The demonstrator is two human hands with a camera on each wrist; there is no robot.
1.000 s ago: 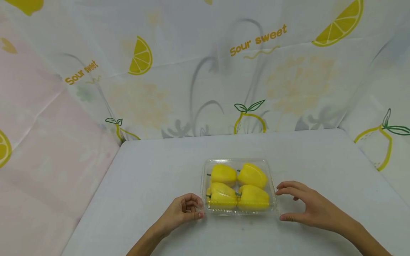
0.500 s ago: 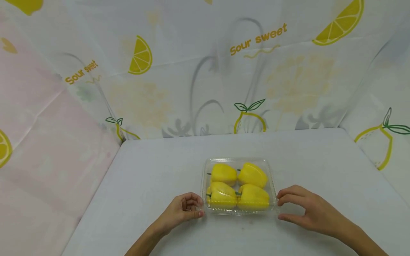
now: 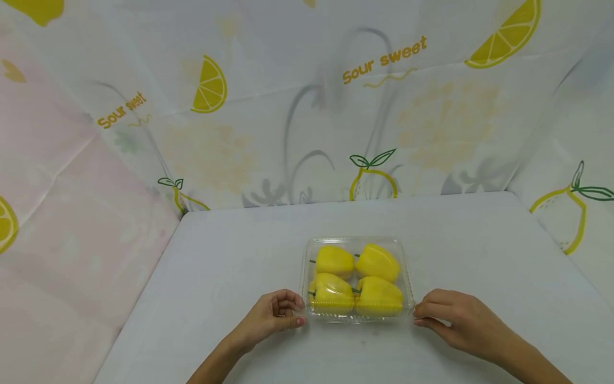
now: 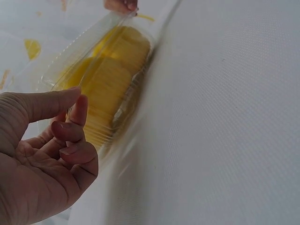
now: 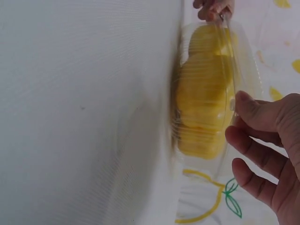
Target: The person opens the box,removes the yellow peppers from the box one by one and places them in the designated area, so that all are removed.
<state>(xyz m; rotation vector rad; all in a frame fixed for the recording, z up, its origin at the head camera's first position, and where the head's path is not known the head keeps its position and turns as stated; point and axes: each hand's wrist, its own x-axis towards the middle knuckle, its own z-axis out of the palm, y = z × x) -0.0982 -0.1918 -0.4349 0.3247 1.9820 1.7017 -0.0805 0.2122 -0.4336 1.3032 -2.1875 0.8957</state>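
Observation:
A clear plastic clamshell box (image 3: 355, 240) with its lid down lies on the white table, holding several yellow bell peppers (image 3: 380, 295) with green stems. At its front left corner, my left hand (image 3: 278, 314) pinches the rim between thumb and index finger; the other fingers curl loosely below, as the left wrist view shows. My right hand (image 3: 460, 317) grips the front right corner. In the right wrist view, its thumb presses on the rim of the box (image 5: 253, 70), with the index finger partly hidden behind.
White cloth covers the table (image 3: 240, 250). Behind it hangs a curtain (image 3: 268, 64) printed with lemons and lettering, and a pinkish side curtain (image 3: 72, 240) stands at the left.
My right hand has come in to the front right corner of the box, and its spread fingers have closed on the rim. The left hand and the box have stayed put.

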